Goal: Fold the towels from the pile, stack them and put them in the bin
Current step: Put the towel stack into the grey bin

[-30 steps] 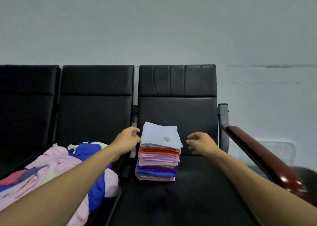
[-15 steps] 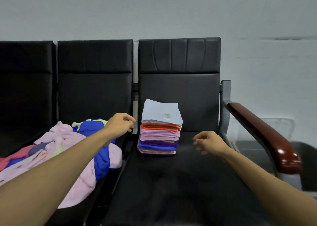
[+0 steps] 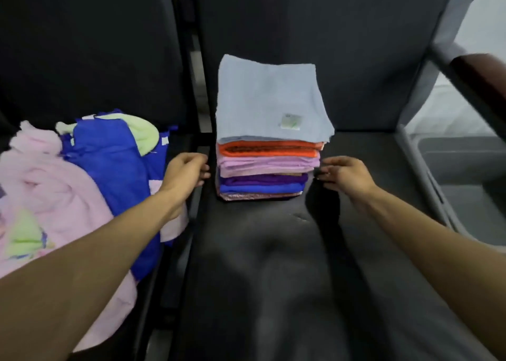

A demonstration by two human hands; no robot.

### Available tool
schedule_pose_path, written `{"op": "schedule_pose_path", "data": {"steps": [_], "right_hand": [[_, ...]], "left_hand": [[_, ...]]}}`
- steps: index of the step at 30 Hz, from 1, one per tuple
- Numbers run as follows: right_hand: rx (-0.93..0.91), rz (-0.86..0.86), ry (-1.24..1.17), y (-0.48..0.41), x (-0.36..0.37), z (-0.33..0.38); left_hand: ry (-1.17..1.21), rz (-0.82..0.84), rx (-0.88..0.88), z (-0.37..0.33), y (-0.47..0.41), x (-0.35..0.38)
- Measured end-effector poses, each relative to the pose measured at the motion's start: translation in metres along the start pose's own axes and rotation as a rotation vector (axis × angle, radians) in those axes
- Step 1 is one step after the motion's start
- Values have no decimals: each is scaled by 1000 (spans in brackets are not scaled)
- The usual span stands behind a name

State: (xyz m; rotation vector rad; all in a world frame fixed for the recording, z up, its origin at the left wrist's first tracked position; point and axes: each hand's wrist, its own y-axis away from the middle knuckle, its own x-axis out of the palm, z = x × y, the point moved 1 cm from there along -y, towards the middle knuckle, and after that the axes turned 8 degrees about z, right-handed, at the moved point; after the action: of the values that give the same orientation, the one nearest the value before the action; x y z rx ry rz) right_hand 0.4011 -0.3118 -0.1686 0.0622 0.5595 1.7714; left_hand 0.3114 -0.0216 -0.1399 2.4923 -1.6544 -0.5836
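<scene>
Here is the stack [image 3: 269, 152] of folded towels, dead centre on the black seat [image 3: 273, 278]. A light-blue towel [image 3: 268, 97] lies on top with a small label [image 3: 291, 121] near its 4 o'clock corner, then orange, pink, purple and blue layers below. The top one overhangs a touch toward 3 o'clock.

At 9 o'clock of the stack sits our left hand [image 3: 186, 170], fingers [image 3: 201, 173] loosely curled and holding nothing, just beside the lower layers. At 3 o'clock our right hand [image 3: 346, 175] mirrors it, fingers [image 3: 325, 170] relaxed and empty, tips right by the pink layer. Touching or not, we cannot tell.

We read this as the switch from stacking to binning, with both hands bracketing the stack, ready to take it. Next we need to get the fingers in low, under the bottom towel, and squeeze from both sides so nothing slips out of the middle.

Further out at 9 o'clock, the pile [image 3: 68, 185] of unfolded towels, pink, blue and pale green, lies on the next chair, so there is more folding to come. Out at 3 o'clock, beyond the armrest [image 3: 484, 73], waits the grey bin [image 3: 465, 174], and the lift must clear that rail.
</scene>
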Motion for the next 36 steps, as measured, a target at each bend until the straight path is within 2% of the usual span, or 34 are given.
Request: {"op": "schedule_pose_path", "data": {"steps": [2, 6, 10, 13, 18, 20, 23, 26, 32, 36], "right_hand": [[62, -8, 9, 18, -5, 9], [172, -92, 155, 59, -29, 75], [276, -27, 363, 118, -31, 168], [300, 5, 426, 141, -29, 217], [329, 73, 491, 154, -22, 262], [345, 80, 486, 144, -21, 267], [337, 94, 450, 133, -20, 270], [388, 148, 399, 113, -17, 251], [493, 186, 315, 36, -18, 212], [556, 231, 250, -2, -8, 193]], "left_hand": [[-20, 56, -55, -21, 12, -1], [-32, 169, -132, -96, 39, -16], [-78, 289, -218, -171, 73, -45], [-175, 356, -205, -209, 82, -70], [-353, 435, -219, -240, 78, -96], [-355, 417, -252, -245, 67, -91], [-251, 299, -219, -251, 57, -79], [-239, 235, -234, -239, 44, -58], [-157, 218, -475, -199, 3, 1], [-134, 163, -520, -176, -23, 30]]}}
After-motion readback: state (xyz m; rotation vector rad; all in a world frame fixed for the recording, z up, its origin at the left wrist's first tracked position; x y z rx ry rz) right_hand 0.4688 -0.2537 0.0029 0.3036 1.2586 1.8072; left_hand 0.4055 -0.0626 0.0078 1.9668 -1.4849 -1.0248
